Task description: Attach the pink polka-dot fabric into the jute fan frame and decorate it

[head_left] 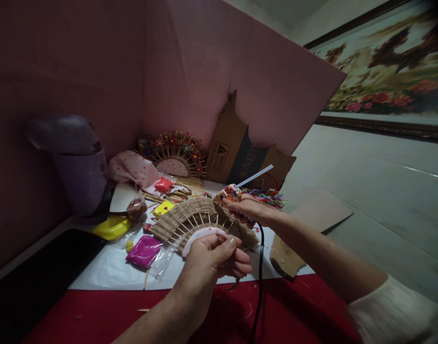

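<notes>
My right hand [257, 209] is closed around a glue gun with a colourful pattern [242, 219]. A pale glue stick [257, 176] pokes up from the gun and a black cord [261, 267] hangs below it. Nearer to me, my left hand [213, 260] has thumb and fingers pinched together; what they hold, if anything, is hidden, though a small brown strand [234, 285] shows beneath them. Behind the hands lies a fan-shaped woven piece [185, 217] with thin sticks fanning out from a pink dotted half-round centre [201, 234], partly covered by my left hand.
A decorated fan piece [174, 165] stands at the back beside torn cardboard [229, 143]. Purple [144, 251] and yellow [113, 227] clay packets lie left, near a lidded purple container [81, 177] and a black flat object [54, 277]. Colourful strands [269, 196] and brown board [285, 255] lie right.
</notes>
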Demonstrator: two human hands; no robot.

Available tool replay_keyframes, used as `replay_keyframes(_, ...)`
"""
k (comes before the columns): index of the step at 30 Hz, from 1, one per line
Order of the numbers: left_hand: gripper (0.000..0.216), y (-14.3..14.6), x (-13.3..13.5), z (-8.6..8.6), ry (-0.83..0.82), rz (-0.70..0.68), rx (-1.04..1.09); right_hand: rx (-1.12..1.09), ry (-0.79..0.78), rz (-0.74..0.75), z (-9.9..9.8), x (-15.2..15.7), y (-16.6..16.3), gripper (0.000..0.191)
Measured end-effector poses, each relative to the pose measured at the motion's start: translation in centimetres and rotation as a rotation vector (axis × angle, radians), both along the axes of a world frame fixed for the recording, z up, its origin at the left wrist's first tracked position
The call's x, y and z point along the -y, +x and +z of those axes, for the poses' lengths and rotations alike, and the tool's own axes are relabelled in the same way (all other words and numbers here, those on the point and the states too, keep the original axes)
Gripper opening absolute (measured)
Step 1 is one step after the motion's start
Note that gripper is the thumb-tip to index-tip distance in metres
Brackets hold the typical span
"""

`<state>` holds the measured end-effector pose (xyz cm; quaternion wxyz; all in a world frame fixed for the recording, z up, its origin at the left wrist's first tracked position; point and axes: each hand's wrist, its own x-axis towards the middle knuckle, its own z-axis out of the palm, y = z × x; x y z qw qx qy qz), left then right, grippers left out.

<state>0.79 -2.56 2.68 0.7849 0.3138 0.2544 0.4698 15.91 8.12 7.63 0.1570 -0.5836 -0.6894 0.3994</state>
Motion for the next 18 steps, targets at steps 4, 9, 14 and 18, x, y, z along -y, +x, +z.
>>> replay_keyframes(4, 0.027, 0.01, -0.06, -0.13, 0.000, -0.006, -0.001, 0.023, 0.008, -0.003, -0.19, -0.27, 0.08, 0.055)
replay_keyframes(9, 0.027, 0.21, -0.10, -0.26, 0.003, 0.021, 0.018, -0.015, -0.027, 0.017, -0.52, -0.54, 0.01, 0.056)
replay_keyframes(14, 0.029, 0.15, -0.05, -0.07, -0.001, 0.010, 0.011, -0.032, -0.018, 0.035, -0.90, -0.89, -0.09, 0.055)
replay_keyframes(18, 0.028, 0.05, 0.02, -0.03, 0.001, 0.005, 0.004, -0.033, -0.013, 0.056, -0.77, -0.81, -0.28, 0.054)
